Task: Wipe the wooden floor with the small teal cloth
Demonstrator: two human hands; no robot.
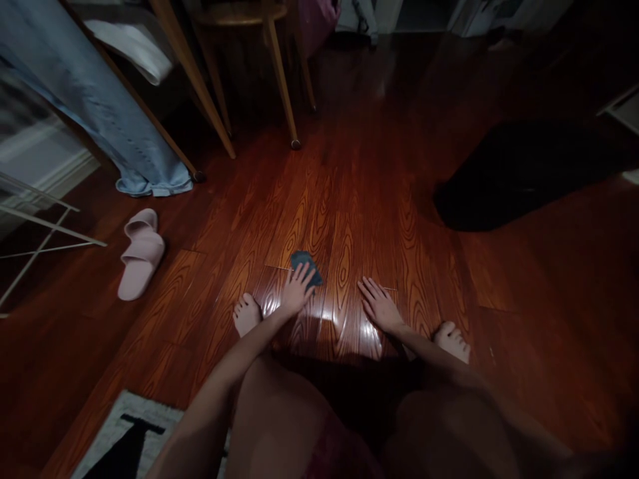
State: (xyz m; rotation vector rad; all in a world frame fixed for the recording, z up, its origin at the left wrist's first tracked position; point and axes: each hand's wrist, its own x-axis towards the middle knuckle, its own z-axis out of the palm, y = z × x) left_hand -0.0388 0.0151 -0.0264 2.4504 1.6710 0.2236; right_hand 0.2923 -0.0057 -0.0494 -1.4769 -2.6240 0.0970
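On the wide reddish wooden floor (344, 199), where a wooden chair (282, 80) stands farther away, the right hand (382, 306) is palm down with fingers stretched — apart from the left hand (296, 291) (its fingers also extended, slightly separated), which lies flat upon a small blue-grey cloth (300, 256) on this floor.

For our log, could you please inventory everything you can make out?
floor: 1, reddish, throughout
cloth: 1, bluish, under left hand
slipper: 1, pink, left
jeans: 1 pair, blue, upper left
fabric: 1, white, beside jeans
chair: at least 1, brown, top
item: 1, pink, top
rack: 1, white, left edge
mat: 1, grey/black, lower left
unclear object: 1, black, right
left hand: 1, bare, on cloth
right hand: 1, bare, on floor
legs, feet: 2 each, bare, lower half
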